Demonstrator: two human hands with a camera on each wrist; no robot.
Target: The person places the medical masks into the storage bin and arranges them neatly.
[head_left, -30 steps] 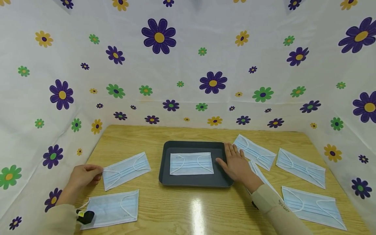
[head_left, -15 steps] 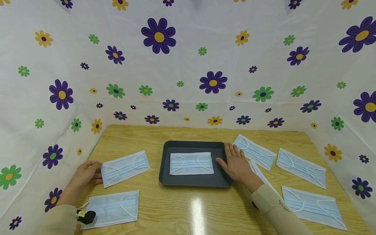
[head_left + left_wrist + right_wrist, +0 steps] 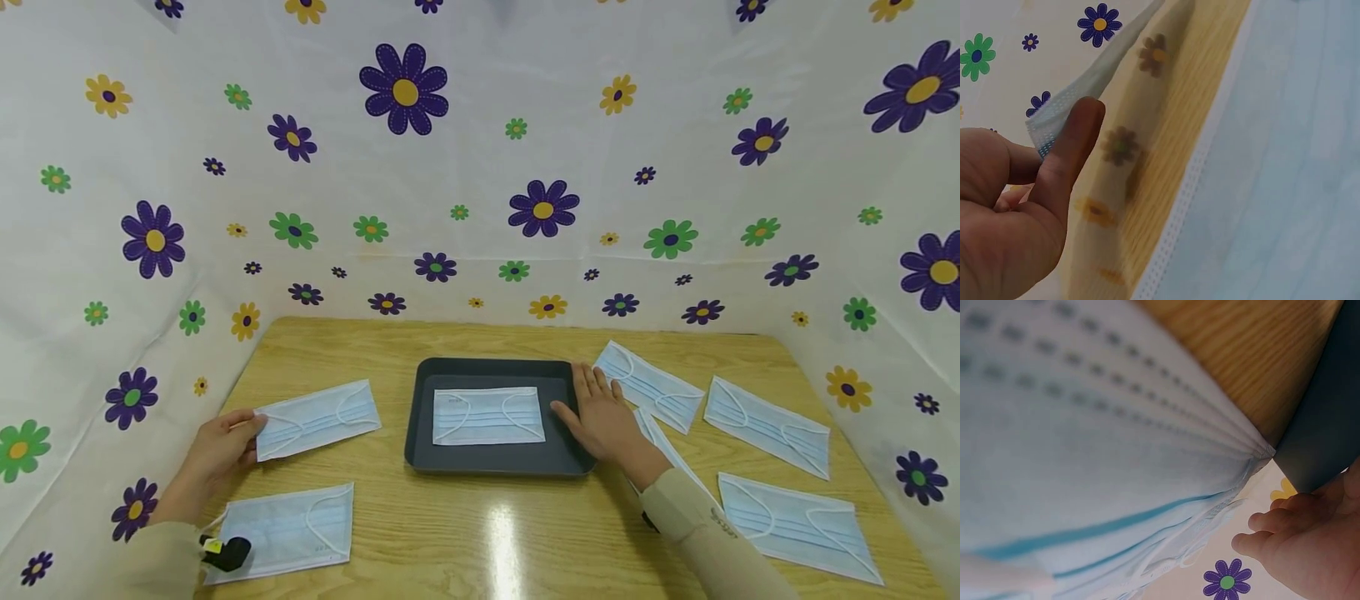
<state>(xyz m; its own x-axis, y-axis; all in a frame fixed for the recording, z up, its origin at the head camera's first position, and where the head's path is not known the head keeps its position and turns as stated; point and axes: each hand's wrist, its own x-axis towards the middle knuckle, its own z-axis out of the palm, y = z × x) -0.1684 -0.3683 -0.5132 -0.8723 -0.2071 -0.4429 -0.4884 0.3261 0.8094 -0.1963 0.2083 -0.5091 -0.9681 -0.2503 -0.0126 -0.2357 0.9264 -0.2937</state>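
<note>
At the left of the head view, my left hand (image 3: 223, 450) pinches the left end of a light blue face mask (image 3: 318, 419). The left wrist view shows thumb and finger on that mask's edge (image 3: 1063, 112), with its end raised off the table. My right hand (image 3: 609, 417) rests with straight fingers on the right rim of a dark grey tray (image 3: 502, 467). Inside the tray lies one flat face mask (image 3: 489, 417). Another mask (image 3: 671, 450) sits partly hidden under the right forearm.
A mask (image 3: 292, 533) lies below the left hand, partly behind the left wrist. On the right are further masks, one (image 3: 652, 385) beside the tray, one (image 3: 768, 425) farther right and one (image 3: 801, 525) in front. A flowered cloth (image 3: 480, 167) encloses the wooden table (image 3: 420, 542).
My left hand has taken a fuller pinch on the mask's left end and raised it slightly, so the mask has tilted and shifted a little. My right hand and the tray stay put.
</note>
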